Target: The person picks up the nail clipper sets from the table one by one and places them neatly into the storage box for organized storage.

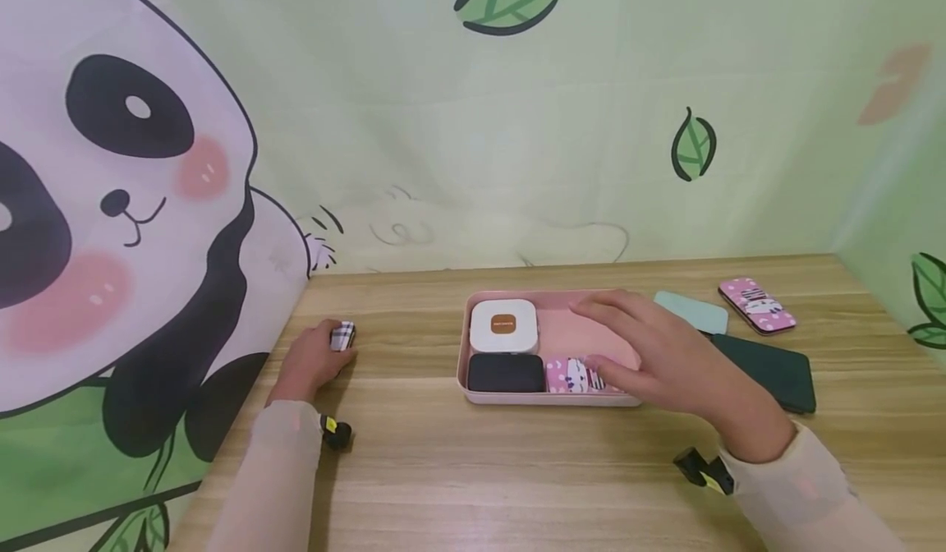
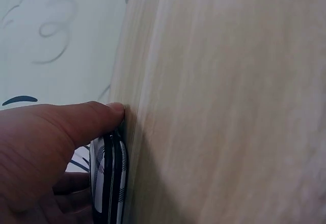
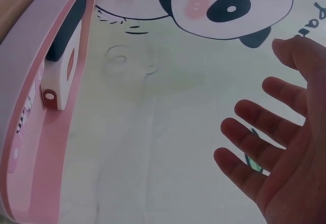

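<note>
At the left side of the table, my left hand (image 1: 312, 361) grips a small black-and-white plaid case (image 1: 343, 336) between thumb and fingers. The left wrist view shows the case's dark edge (image 2: 116, 178) against the tabletop, with the thumb at its end. My right hand (image 1: 668, 355), fingers spread and holding nothing, hovers over the right part of a pink tray (image 1: 591, 399). Inside the tray are a white square box (image 1: 504, 338) with a brown label, a black case (image 1: 506, 373) and a pink cartoon-print case (image 1: 572, 374), partly covered by the right hand.
Right of the tray lie a mint-green flat case (image 1: 691, 312), a dark green flat case (image 1: 769, 371) and another pink cartoon case (image 1: 757, 305). A panda-print cloth (image 1: 414, 125) hangs behind the wooden table (image 1: 473, 470).
</note>
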A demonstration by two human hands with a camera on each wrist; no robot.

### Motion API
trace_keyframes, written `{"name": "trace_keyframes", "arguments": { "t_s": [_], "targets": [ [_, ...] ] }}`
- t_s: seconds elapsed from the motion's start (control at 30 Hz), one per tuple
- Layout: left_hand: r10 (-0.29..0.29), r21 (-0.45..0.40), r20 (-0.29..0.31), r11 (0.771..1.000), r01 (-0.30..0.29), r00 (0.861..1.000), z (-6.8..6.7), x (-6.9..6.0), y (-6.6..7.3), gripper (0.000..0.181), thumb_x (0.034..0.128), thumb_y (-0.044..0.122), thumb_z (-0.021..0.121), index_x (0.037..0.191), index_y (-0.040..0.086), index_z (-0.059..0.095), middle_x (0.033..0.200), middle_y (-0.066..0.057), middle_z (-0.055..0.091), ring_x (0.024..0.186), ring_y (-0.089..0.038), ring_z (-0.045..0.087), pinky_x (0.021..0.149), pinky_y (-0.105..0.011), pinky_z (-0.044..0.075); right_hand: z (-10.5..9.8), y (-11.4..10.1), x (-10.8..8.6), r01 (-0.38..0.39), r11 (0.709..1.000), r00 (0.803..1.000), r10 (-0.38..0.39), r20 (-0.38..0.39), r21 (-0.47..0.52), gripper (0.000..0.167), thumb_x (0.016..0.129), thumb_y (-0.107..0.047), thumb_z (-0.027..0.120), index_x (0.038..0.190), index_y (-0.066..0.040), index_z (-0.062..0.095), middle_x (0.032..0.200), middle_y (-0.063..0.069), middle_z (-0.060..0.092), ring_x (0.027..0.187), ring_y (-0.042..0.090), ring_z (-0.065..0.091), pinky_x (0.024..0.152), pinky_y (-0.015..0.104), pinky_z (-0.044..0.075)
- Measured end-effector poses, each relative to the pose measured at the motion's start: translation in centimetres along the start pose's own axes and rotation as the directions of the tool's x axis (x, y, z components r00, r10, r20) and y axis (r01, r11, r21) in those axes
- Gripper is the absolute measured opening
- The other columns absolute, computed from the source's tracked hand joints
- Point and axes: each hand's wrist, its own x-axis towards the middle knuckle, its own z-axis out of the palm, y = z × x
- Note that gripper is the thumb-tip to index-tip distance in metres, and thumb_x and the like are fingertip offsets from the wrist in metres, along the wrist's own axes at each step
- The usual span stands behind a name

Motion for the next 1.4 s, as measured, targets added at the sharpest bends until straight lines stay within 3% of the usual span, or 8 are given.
{"name": "trace_keyframes", "arguments": {
  "t_s": [0.33, 0.57, 1.13, 1.4],
  "targets": [
    [0.029, -0.028, -0.016, 0.999, -0.03, 0.999, -0.1, -0.3, -0.3, 0.063, 0.0915, 0.03, 0.069, 0.144, 0.003, 0.046, 0.13, -0.028, 0.057, 0.101, -0.036, 0.057, 0.085, -0.049, 0.048, 0.0, 0.1, -0.1, -0.011, 1.0, 1.0, 0.011, -0.001, -0.01, 0.059, 0.086, -0.028, 0.077, 0.139, -0.011, 0.057, 0.139, 0.005, 0.056, 0.126, 0.025, 0.055, 0.1, 0.049, 0.05],
    [0.017, -0.059, -0.006, 0.998, -0.017, 1.0, -0.4, -0.5, -0.5, 0.063, 0.0874, 0.027, 0.07, 0.144, 0.008, 0.05, 0.129, -0.024, 0.058, 0.098, -0.034, 0.055, 0.079, -0.044, 0.046, 0.0, 0.1, -0.1, -0.036, 0.999, 0.999, 0.036, 0.016, -0.006, 0.057, 0.088, -0.027, 0.076, 0.139, -0.011, 0.057, 0.139, 0.005, 0.057, 0.126, 0.025, 0.055, 0.1, 0.049, 0.05],
    [0.021, -0.092, -0.048, 0.995, -0.025, 0.999, -1.5, -1.4, 0.4, 0.064, 0.0858, 0.029, 0.067, 0.145, 0.01, 0.05, 0.13, -0.021, 0.058, 0.101, -0.034, 0.056, 0.079, -0.042, 0.047, -0.3, 1.0, -0.1, 0.003, 1.0, 0.999, -0.004, -0.052, -0.014, 0.056, 0.087, -0.021, 0.075, 0.139, -0.01, 0.057, 0.134, 0.009, 0.06, 0.124, 0.029, 0.055, 0.097, 0.052, 0.051],
    [0.011, -0.077, -0.044, 0.997, -0.015, 0.999, -2.0, -1.7, 1.0, 0.065, 0.087, 0.032, 0.067, 0.146, 0.012, 0.049, 0.132, -0.019, 0.057, 0.103, -0.033, 0.055, 0.08, -0.042, 0.047, -0.5, 1.1, -0.2, -0.041, 0.999, 0.999, 0.04, -0.022, -0.019, 0.058, 0.086, -0.021, 0.076, 0.14, -0.01, 0.056, 0.137, 0.009, 0.058, 0.128, 0.029, 0.053, 0.1, 0.052, 0.049]
  ]
}}
